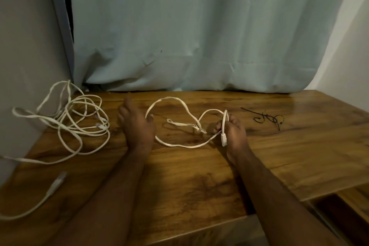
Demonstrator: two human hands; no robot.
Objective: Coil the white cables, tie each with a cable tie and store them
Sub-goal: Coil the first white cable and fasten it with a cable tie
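Bench (pixel 199 181): wooden, brown grain, set against a pale blue curtain (pixel 199 26).

Short white cable (pixel 175 145): flat, lying in loose loops on the bench between the two hands, partly lifted at its right end. One loop arcs back toward the curtain; a folded end rests near the middle.

Right hand (pixel 234 136): fingers curled round a gathered bunch of the short white cable, with a white plug (pixel 224 140) hanging just below the grip.

Left hand (pixel 137 126): fingers straight and relaxed, thumb side touching the left bend of the same cable; nothing gripped. The two hands are apart.

Long white cable (pixel 79 124): untidy tangle at the left end of the bench, one strand trailing off toward the near left edge, ending in a connector (pixel 57 182).

Black cable ties (pixel 267 119): small heap on the bench, right of the right hand, apart from it.
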